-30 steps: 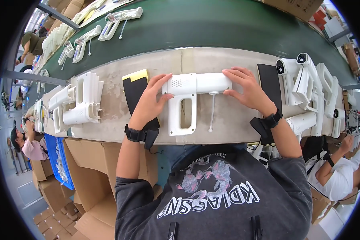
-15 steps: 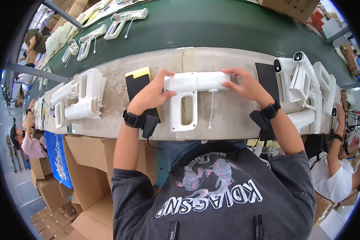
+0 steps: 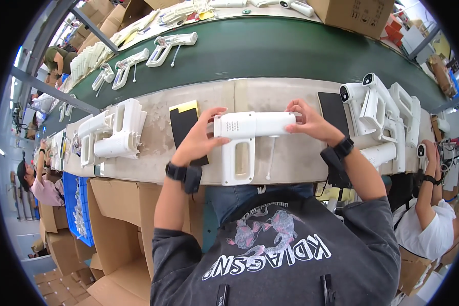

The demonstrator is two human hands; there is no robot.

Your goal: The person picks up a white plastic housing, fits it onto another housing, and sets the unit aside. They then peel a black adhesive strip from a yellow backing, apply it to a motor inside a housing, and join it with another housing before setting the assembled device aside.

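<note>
A white gun-shaped plastic housing (image 3: 262,125) with a looped handle lies across the worktable in front of me. My left hand (image 3: 196,140) grips its left end, thumb below and fingers over the top. My right hand (image 3: 311,122) pinches the right end between thumb and fingers. From the housing's underside a thin white rod (image 3: 271,158) with a small knob at its tip points toward me. Beyond my left hand lies a black pad (image 3: 181,125) with a yellow piece (image 3: 190,106) under its far edge; another black pad (image 3: 334,109) is by my right hand.
Stacked white housings (image 3: 122,130) lie at left, finished-looking white devices (image 3: 380,104) at right. Behind runs a green conveyor belt (image 3: 260,51) carrying similar parts (image 3: 171,48). An open carton (image 3: 120,204) and blue crate (image 3: 79,209) stand below left. Co-workers sit both sides; one sleeve (image 3: 426,229) shows right.
The whole view has shifted, so the table and belt appear lower. Both hands stay on the housing; the fingers of my right hand have shifted slightly at its end.
</note>
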